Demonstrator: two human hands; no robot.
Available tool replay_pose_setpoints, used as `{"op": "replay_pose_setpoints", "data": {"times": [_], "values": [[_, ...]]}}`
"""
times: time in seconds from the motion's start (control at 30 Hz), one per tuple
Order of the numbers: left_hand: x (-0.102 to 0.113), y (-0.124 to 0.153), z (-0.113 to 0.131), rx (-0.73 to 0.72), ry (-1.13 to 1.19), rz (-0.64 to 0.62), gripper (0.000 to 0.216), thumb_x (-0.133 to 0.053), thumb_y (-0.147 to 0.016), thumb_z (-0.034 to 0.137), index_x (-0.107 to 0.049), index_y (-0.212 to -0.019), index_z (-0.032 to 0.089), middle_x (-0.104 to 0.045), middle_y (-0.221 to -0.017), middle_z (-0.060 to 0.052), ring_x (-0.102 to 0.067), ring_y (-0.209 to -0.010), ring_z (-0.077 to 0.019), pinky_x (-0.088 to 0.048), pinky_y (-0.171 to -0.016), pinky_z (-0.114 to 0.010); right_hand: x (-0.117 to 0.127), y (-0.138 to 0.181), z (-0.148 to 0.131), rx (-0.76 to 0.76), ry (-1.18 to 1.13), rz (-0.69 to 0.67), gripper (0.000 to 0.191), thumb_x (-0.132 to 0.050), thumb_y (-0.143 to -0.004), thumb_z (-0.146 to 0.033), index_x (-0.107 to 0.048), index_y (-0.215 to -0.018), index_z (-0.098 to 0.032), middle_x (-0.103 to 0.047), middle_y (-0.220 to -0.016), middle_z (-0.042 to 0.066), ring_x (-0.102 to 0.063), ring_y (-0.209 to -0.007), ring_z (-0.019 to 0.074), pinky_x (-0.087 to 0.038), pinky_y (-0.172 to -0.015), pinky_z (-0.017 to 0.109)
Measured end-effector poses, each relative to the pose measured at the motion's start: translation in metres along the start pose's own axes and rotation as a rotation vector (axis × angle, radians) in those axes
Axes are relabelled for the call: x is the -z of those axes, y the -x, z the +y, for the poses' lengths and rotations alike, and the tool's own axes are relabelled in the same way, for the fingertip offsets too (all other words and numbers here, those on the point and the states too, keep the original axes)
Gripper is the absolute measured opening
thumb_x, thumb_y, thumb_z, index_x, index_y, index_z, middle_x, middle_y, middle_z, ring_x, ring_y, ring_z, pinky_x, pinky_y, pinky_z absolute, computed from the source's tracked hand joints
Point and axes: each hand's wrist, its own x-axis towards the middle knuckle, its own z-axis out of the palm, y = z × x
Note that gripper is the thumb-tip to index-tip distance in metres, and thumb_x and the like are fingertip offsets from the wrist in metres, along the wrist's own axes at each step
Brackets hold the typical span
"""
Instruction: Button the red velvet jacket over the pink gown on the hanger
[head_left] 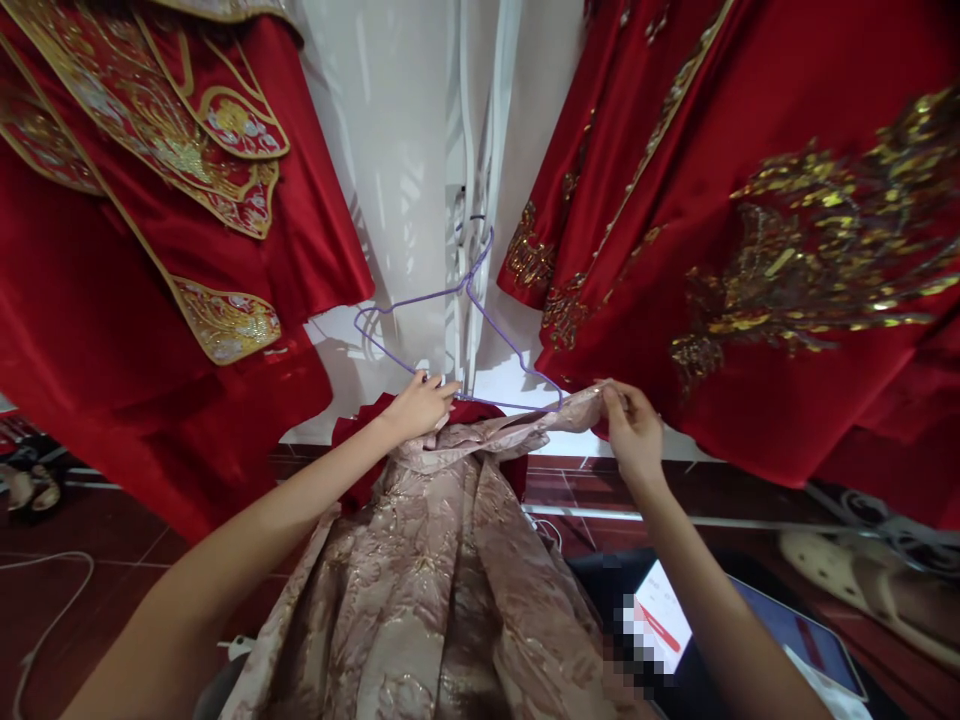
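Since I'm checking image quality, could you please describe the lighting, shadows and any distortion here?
Head view: patchy shadows cross the pale backdrop; the brocade garment shows a soft sheen; gold sequins glint; the floor is dim; the bright white screen is partly covered by pixel blocks; shapes look stretched toward the edges.

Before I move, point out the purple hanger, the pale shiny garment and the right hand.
Purple hanger [469, 283]: head view, on the neck below its hook.
Pale shiny garment [416, 570]: head view, on the patterned cloth below its gathered top.
Right hand [636, 430]: head view, on the back of the hand.
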Motion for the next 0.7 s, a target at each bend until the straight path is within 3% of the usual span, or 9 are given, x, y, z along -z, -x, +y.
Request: {"op": "replay_pose_setpoints", "data": {"times": [0.27, 0.5, 0.6, 0.7], "values": [[0.002, 0.001, 0.001, 0.006, 0.060, 0.008, 0.024, -0.047, -0.090, 0.022, -0.068, -0.082, 0.016, -0.059, -0.110, -0.009, -0.053, -0.099, -0.0221, -0.031, -0.082, -0.037, 0.002, 0.003, -0.004, 0.001, 0.032, 0.025, 0.038, -0.051, -0.082, -0.051, -0.064, -0.098, -0.019, -0.068, -0.100, 0.010, -0.063, -0.092, 0.0237, -0.049, -0.086, 0.040], [0.007, -0.008, 0.014, -0.004, 0.117, -0.029, 0.028, -0.042, -0.091, 0.023, -0.069, -0.083, 0.017, -0.059, -0.110, -0.008, -0.053, -0.097, -0.0208, -0.032, -0.081, -0.035, -0.023, -0.033, -0.054, 0.209, 0.124, -0.177, 0.037, -0.050, -0.084, -0.050, -0.066, -0.099, -0.021, -0.069, -0.096, 0.008, -0.064, -0.085, 0.0229, -0.050, -0.078, 0.034], [0.008, -0.020, 0.027, 0.003, 0.173, -0.009, 0.030, -0.041, -0.092, 0.027, -0.069, -0.084, 0.017, -0.059, -0.110, -0.008, -0.054, -0.096, -0.0207, -0.034, -0.080, -0.035, -0.038, -0.043, -0.073, 0.337, 0.174, -0.211, 0.034, -0.051, -0.085, -0.047, -0.068, -0.098, -0.021, -0.069, -0.096, 0.007, -0.063, -0.085, 0.0218, -0.048, -0.079, 0.034], [0.006, -0.031, 0.041, 0.033, 0.227, 0.038, 0.032, -0.039, -0.093, 0.029, -0.068, -0.086, 0.018, -0.060, -0.107, -0.007, -0.054, -0.096, -0.0204, -0.036, -0.081, -0.036, -0.047, -0.046, -0.082, 0.355, 0.194, -0.270, 0.034, -0.051, -0.085, -0.047, -0.069, -0.099, -0.022, -0.069, -0.094, 0.006, -0.063, -0.081, 0.0213, -0.048, -0.078, 0.034]]}}
